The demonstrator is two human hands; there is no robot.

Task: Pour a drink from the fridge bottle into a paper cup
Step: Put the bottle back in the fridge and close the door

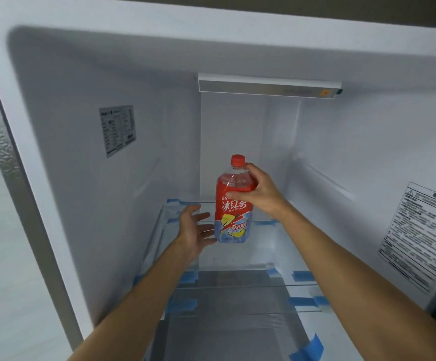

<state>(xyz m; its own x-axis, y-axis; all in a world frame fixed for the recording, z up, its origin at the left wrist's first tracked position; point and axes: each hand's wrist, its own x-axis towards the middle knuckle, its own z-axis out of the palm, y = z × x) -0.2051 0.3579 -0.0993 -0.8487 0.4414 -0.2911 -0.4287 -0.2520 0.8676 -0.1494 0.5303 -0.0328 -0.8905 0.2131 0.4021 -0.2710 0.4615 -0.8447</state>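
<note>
- Inside the open fridge [368, 142], we reached both arms over the glass shelf [266, 246].
- Our iced-tea bottle [234, 201], red cap on, stood upright at mid-shelf.
- Our right hand [260, 191] was clamped around its shoulder.
- Our left hand [194, 230] was spread open at its base; supporting underneath looked the steadier lift.
- No paper cup showed.
</note>
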